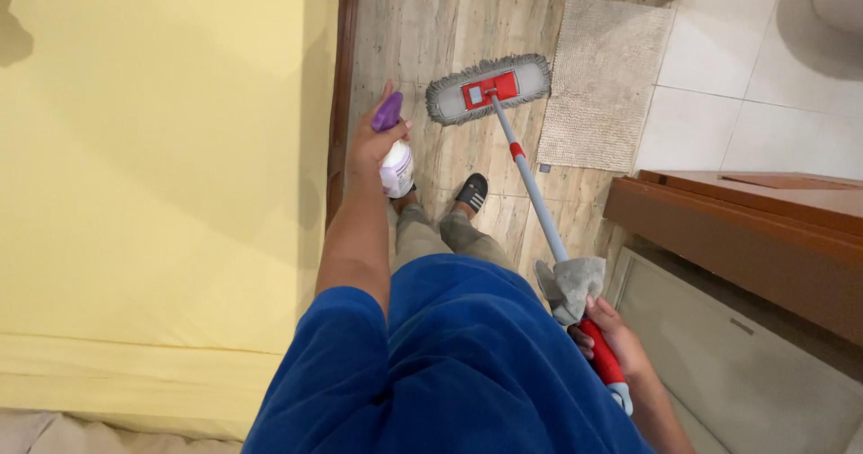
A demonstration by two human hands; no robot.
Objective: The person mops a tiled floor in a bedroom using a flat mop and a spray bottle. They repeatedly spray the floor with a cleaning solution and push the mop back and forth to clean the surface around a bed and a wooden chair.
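Left hand (376,141) closed on spray bottle (394,153), nozzle forward. Right hand (616,335) gripping mop (490,88) handle with grey cloth (570,285); head flat on floor (431,22).

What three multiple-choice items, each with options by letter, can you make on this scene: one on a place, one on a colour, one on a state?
1. Where does the mop head lie?
A. on the wood-look floor beside the mat
B. on the yellow bed
C. on the white tiles

2. What colour is the spray bottle's top?
A. green
B. purple
C. black

3. What is the state of the right hand?
A. open and empty
B. resting flat on the cabinet
C. closed on the mop handle's red grip, with a grey cloth

Answers:
1. A, the mop head rests on the floor, left of the mat.
2. B, the trigger top above the left hand is purple over a white body.
3. C, the fingers wrap the mop handle and the cloth hangs at it.
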